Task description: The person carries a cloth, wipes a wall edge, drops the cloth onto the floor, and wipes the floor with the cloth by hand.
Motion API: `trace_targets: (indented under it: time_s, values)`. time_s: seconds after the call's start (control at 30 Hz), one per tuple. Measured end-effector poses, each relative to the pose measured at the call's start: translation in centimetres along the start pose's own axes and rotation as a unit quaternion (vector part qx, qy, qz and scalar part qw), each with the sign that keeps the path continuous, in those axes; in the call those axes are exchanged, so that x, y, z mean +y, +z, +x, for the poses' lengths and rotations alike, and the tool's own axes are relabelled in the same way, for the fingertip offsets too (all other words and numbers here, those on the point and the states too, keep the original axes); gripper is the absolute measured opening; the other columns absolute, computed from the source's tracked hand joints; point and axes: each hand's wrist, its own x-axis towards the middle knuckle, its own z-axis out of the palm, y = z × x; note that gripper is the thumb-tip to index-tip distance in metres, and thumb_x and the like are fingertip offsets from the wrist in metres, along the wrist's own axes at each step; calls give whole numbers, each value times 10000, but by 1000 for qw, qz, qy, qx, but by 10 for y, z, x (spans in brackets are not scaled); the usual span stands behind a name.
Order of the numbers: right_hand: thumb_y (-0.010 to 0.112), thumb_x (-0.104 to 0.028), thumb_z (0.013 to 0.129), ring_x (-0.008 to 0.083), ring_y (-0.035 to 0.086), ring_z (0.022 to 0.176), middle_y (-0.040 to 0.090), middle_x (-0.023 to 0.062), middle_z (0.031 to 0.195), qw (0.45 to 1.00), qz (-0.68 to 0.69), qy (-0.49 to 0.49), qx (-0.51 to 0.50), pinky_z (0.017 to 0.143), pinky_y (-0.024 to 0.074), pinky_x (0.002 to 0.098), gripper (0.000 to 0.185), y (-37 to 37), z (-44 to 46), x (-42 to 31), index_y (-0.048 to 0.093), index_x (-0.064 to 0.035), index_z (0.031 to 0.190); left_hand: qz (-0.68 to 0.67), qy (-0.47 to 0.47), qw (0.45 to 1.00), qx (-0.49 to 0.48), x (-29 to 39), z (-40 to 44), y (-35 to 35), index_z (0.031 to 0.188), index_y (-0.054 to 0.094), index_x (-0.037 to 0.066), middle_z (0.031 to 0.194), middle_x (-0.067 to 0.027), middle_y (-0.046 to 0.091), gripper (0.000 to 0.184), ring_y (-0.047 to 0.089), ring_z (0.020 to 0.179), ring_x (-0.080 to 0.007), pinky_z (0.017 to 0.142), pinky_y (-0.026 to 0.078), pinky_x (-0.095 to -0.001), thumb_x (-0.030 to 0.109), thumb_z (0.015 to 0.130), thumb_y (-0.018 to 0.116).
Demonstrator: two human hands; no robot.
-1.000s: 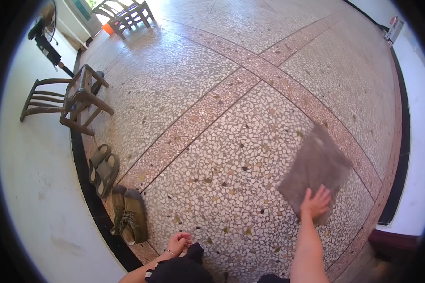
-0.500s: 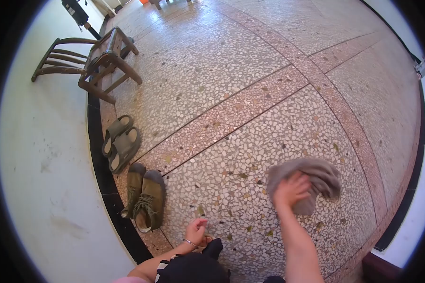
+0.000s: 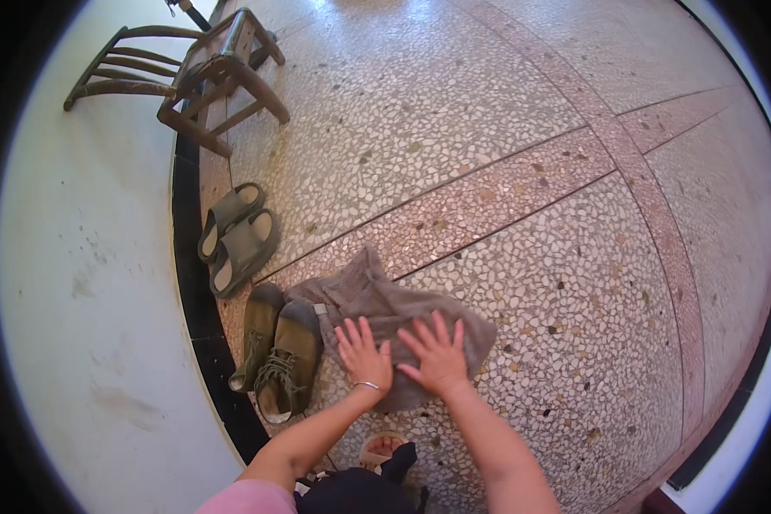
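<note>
A brownish-grey cloth [image 3: 385,300] lies spread on the speckled stone floor in front of me. My left hand [image 3: 366,355], with a bracelet at its wrist, rests flat on the cloth with fingers spread. Beside it my right hand [image 3: 439,355] also presses flat on the cloth, fingers apart. The cloth's left side reaches the toes of a pair of olive lace-up shoes [image 3: 298,343], and a small pale tag [image 3: 320,310] shows near that edge.
Grey slides [image 3: 245,248] sit beyond the shoes along the white wall [image 3: 103,300]. Further off, a wooden chair [image 3: 231,77] stands against that wall. My sandalled foot [image 3: 384,447] is just below the cloth. Terrazzo floor [image 3: 557,291] stretches to the right.
The cloth has moved left from the right side and is now spread out rather than bunched. My left hand has come forward onto it, beside my right hand. The view has shifted slightly.
</note>
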Motion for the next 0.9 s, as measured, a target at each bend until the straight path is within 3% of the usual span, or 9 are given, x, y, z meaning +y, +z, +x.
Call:
trace_targets:
  time_s: [0.13,0.2,0.37,0.67,0.9]
  values:
    - [635,-645,795,328,159,1496,316,12,1579,999,-25,-15,14,1151,89,678,738,-20,50,42,470,-340,1446,21,16,1000,13,41,62,1,1560,278,155,1634,-171,151,714,70,1478,-493,1168,105,-601,419,947,532]
    - [625,-669,786,327,132,1501,313,14,1580,996,-59,32,52,1156,73,672,765,-23,74,52,459,-336,1455,22,35,999,30,54,102,0,1551,307,192,1631,-139,182,695,72,1477,-494,1170,90,-614,447,943,528]
    - [612,-662,811,378,71,1502,247,37,1608,993,-68,88,30,1139,23,706,766,-36,123,58,432,-327,1477,48,77,995,39,70,168,-11,1533,357,266,1637,-71,201,670,62,1473,-504,1148,7,-684,512,926,496]
    - [625,-612,818,384,73,1503,233,46,1616,991,-99,89,13,1136,23,710,753,-49,191,73,420,-319,1482,11,76,997,31,83,236,-21,1527,377,245,1633,-92,202,666,77,1473,-499,1156,26,-664,494,923,507]
    - [628,-552,835,364,105,1502,252,42,1609,991,-118,57,34,1151,57,680,713,-65,276,92,430,-312,1476,10,10,999,45,98,314,-31,1554,310,254,1642,-94,173,699,71,1480,-486,1161,19,-656,498,927,500]
